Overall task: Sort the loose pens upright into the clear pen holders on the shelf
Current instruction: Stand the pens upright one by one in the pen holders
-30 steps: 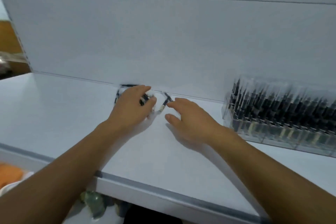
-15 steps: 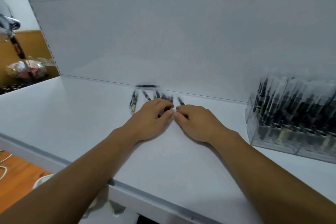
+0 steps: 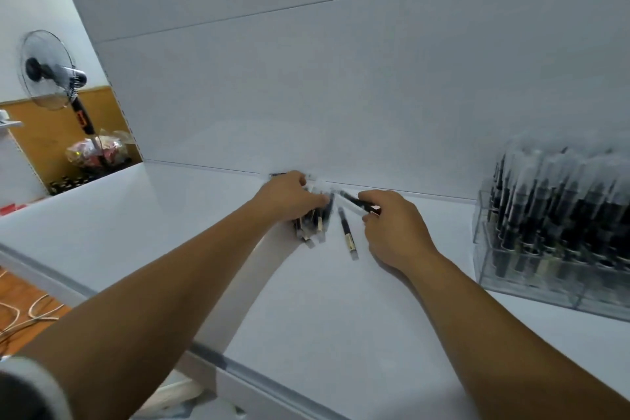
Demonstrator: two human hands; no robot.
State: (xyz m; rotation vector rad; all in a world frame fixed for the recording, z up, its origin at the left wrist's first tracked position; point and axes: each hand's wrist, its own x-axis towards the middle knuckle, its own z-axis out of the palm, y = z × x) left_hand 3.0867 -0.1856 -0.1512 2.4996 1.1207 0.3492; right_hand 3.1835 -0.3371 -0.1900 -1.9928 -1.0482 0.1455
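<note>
Your left hand (image 3: pixel 289 198) curls over a bundle of pens (image 3: pixel 315 225) at the back of the shelf (image 3: pixel 170 232). Your right hand (image 3: pixel 392 228) pinches one pen (image 3: pixel 358 203), which lies nearly flat with its long axis slanting left and away. This looks like the gathering step. Next, tip the pen upright and carry it right to the clear pen holders (image 3: pixel 545 249).

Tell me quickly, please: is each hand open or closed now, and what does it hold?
Left hand: closed, grips a bunch of pens.
Right hand: closed, pinches one pen.
</note>
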